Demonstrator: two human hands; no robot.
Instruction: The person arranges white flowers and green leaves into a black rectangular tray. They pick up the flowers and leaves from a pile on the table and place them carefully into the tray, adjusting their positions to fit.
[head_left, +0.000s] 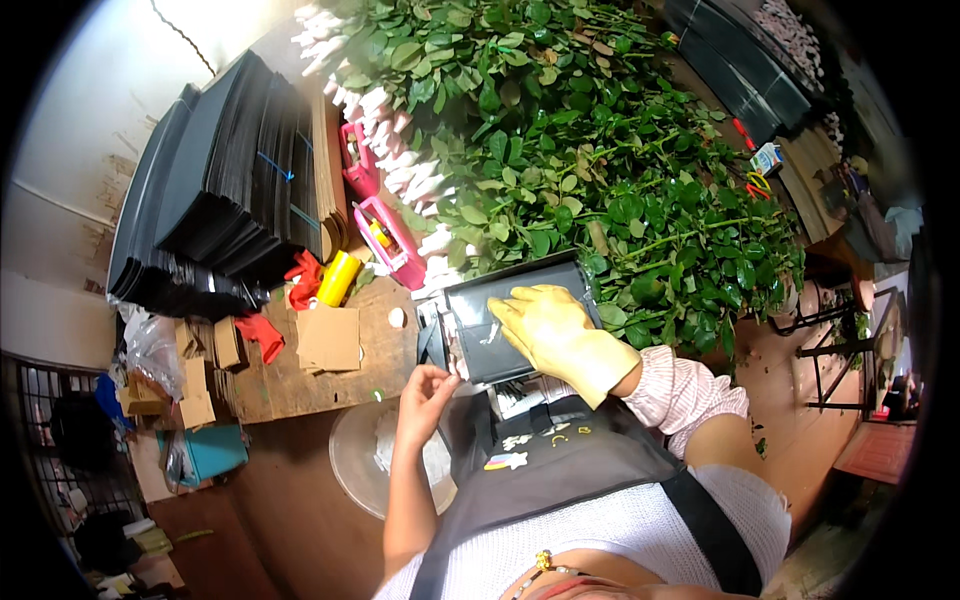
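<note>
My right hand, in a pale yellow rubber glove, lies flat with its fingers out on a dark grey board at the front edge of the bench. My left hand is bare, its fingers pinched at the board's lower left corner; what they hold is hard to make out. Just above it is a black strap-like piece. Many leafy green stems lie behind the board, with white wrapped heads at their left ends.
Stacked dark sheets stand at left. Pink tape dispensers, a yellow roll, red gloves and cardboard squares lie on the wooden bench. A plastic tub is below. A dark metal frame stands at right.
</note>
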